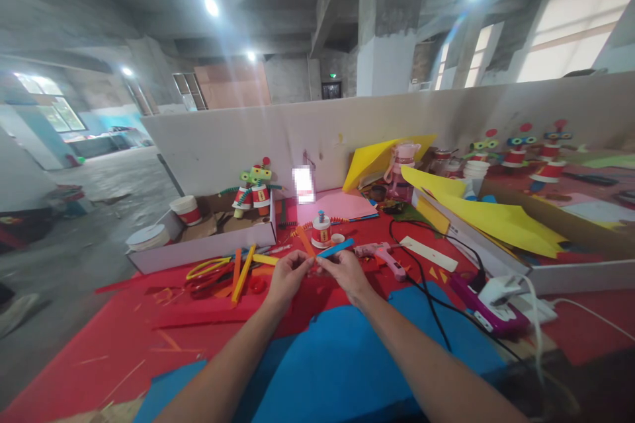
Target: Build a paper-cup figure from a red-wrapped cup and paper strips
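Observation:
My left hand (290, 275) pinches the near end of an orange paper strip (304, 241). Between the thumb and fingers of my right hand (346, 273) is the end of a blue paper strip (336, 248). The two strip ends meet, or nearly meet, at my fingertips, and the strips spread apart in a V. Just beyond stands a small white-and-red paper-cup figure (321, 232) with coiled arms. A pink glue gun (389, 259) lies to the right of my right hand. Left of my left hand are yellow-handled scissors (208, 269) and several orange and yellow strips (243, 275).
A shallow box (208, 250) at the left holds finished figures (255, 188) and a cup. Yellow sheets (506, 215) lie over another box at the right. A black cord runs to a purple power strip (489, 307). Blue paper (327, 357) covers the table's near side.

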`<state>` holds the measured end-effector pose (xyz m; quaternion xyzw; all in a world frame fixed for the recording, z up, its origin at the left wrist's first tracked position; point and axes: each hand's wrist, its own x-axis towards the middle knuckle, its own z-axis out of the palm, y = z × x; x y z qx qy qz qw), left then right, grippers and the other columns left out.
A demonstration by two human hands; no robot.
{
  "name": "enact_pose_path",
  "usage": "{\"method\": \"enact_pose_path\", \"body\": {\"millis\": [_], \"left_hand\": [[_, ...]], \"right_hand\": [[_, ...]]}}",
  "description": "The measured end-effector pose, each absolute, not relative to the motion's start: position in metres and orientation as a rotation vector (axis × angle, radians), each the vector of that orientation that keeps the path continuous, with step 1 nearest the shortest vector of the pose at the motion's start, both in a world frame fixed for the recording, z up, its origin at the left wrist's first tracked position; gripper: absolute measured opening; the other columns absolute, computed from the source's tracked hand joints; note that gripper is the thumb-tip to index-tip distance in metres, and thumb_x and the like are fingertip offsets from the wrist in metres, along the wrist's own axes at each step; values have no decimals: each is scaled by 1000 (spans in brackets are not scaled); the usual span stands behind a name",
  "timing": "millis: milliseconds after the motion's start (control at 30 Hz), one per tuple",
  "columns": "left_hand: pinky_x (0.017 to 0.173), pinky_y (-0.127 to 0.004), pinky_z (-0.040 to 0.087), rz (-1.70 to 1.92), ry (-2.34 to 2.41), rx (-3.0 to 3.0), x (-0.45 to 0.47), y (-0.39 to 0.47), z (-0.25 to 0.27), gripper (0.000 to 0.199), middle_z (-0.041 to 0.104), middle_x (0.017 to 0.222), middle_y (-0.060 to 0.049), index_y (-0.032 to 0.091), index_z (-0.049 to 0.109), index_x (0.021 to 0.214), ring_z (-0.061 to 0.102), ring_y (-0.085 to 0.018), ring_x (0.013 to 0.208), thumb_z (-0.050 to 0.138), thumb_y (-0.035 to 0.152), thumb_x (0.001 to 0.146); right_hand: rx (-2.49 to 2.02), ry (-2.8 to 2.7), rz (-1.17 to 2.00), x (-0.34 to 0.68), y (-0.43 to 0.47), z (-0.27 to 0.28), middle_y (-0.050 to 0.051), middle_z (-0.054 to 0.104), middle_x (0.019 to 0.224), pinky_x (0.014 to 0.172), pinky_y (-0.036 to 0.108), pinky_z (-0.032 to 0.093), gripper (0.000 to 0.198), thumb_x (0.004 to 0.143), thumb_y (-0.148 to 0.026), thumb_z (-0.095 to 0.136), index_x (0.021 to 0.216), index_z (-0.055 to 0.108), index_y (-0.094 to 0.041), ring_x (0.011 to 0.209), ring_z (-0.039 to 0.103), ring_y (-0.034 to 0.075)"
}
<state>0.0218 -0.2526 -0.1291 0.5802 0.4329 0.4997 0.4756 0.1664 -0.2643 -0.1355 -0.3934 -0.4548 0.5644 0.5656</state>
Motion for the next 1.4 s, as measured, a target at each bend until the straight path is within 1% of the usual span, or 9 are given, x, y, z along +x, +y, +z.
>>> {"method": "enact_pose_path", "body": {"millis": [200, 400, 567, 667, 833, 967, 1100, 1200, 1400], "left_hand": [[55, -22, 39, 1196, 1034, 1398, 24, -256, -126, 35, 59, 55, 3, 16, 59, 66, 51, -10, 51, 76, 46, 63], [54, -21, 38, 1239, 1030, 1349, 21, -255, -126, 34, 59, 52, 2, 15, 59, 63, 50, -10, 50, 78, 43, 62], [53, -21, 37, 1218, 1012, 1328, 21, -257, -125, 30, 59, 52, 2, 15, 59, 61, 49, -9, 49, 76, 39, 64], [52, -20, 36, 1215, 1016, 1312, 22, -257, -125, 27, 58, 50, 2, 15, 59, 59, 48, -8, 47, 77, 35, 62], [49, -21, 37, 1217, 985, 1291, 22, -256, -126, 23, 60, 50, 1, 15, 61, 58, 49, -10, 45, 79, 30, 55], [48, -21, 37, 1195, 1006, 1325, 22, -256, -125, 25, 59, 47, 1, 15, 62, 55, 49, -10, 45, 80, 32, 54], [48, -22, 38, 1187, 1006, 1323, 22, -256, -125, 26, 62, 50, -1, 15, 67, 59, 50, -11, 47, 79, 38, 56], [53, -22, 41, 1209, 979, 1350, 23, -258, -124, 23, 64, 55, -1, 15, 70, 66, 53, -11, 51, 77, 36, 59], [58, -24, 43, 1221, 1004, 1324, 28, -263, -121, 24, 67, 63, -2, 15, 71, 75, 56, -13, 58, 78, 34, 61]], "right_hand": [[-938, -1073, 1284, 167, -265, -134, 0, 64, 60, 65, 33, 54, 35, 58, -49, 79, 67, 65, -18, 59, 61, 17], [-775, -1048, 1431, 167, -266, -134, 1, 67, 70, 71, 34, 55, 34, 56, -44, 79, 74, 67, -18, 66, 63, 17], [-761, -964, 1485, 166, -262, -139, 0, 63, 64, 68, 32, 54, 40, 52, -50, 81, 68, 65, -17, 60, 59, 13], [-757, -976, 1502, 166, -264, -138, -1, 63, 63, 68, 31, 54, 45, 52, -52, 82, 73, 66, -16, 60, 58, 12], [-815, -999, 1472, 166, -267, -137, -1, 64, 64, 70, 31, 54, 46, 52, -53, 83, 75, 66, -17, 61, 60, 13], [-858, -1046, 1404, 166, -264, -142, -1, 64, 64, 69, 31, 53, 46, 53, -53, 83, 75, 66, -16, 62, 61, 15], [-892, -1104, 1300, 167, -260, -147, 0, 65, 63, 66, 30, 52, 43, 56, -53, 80, 74, 67, -16, 60, 62, 16], [-913, -1102, 1236, 169, -258, -146, 0, 65, 60, 65, 30, 51, 40, 59, -53, 79, 74, 68, -17, 58, 61, 16], [-901, -961, 1272, 169, -259, -140, 0, 63, 58, 66, 31, 53, 43, 56, -54, 79, 73, 66, -17, 57, 60, 15]]}}
